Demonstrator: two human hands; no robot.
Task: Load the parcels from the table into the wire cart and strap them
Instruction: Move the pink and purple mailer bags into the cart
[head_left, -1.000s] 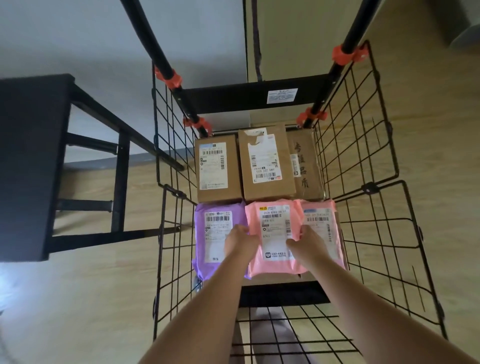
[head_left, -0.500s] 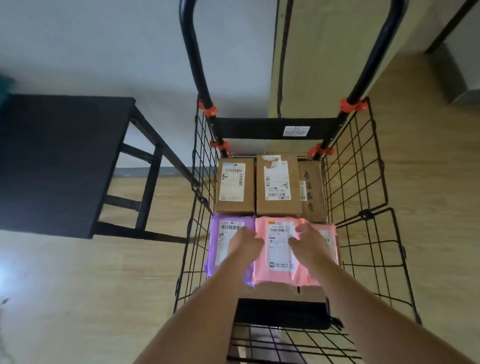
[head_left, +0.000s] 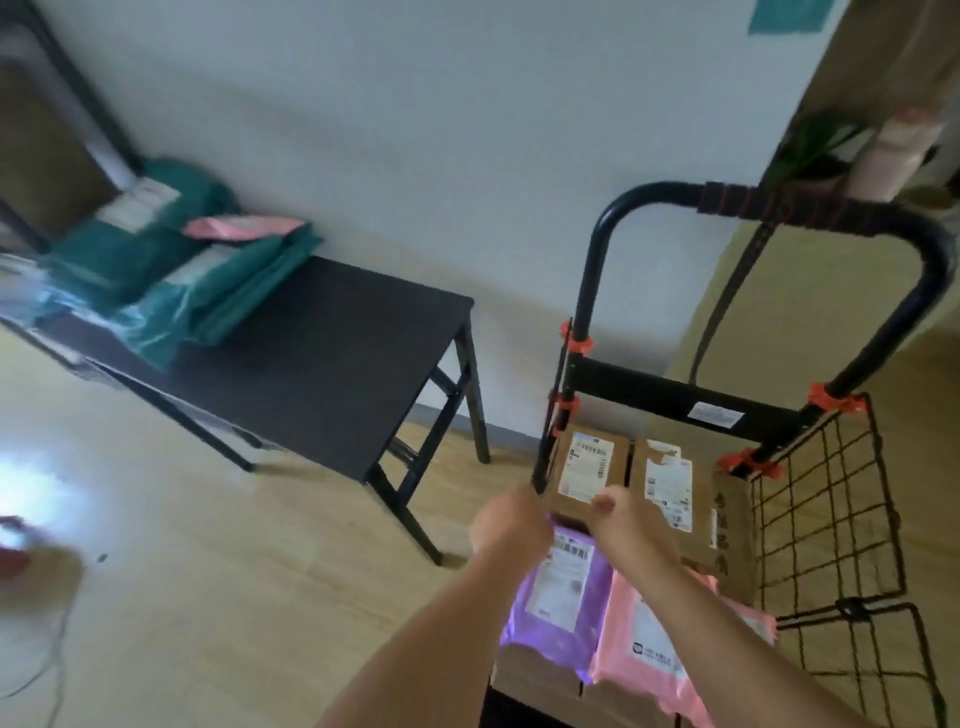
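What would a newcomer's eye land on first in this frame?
The wire cart on the right draws the eye, packed with brown boxes at the back and a purple mailer and pink mailer in front. The left hand and right hand hover close together over them, their grip blurred. A pile of teal mailers lies on the black table at left.

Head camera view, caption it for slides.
Left hand and right hand over cardboard and plastic parcels in black wire cart; teal mailers on black table.
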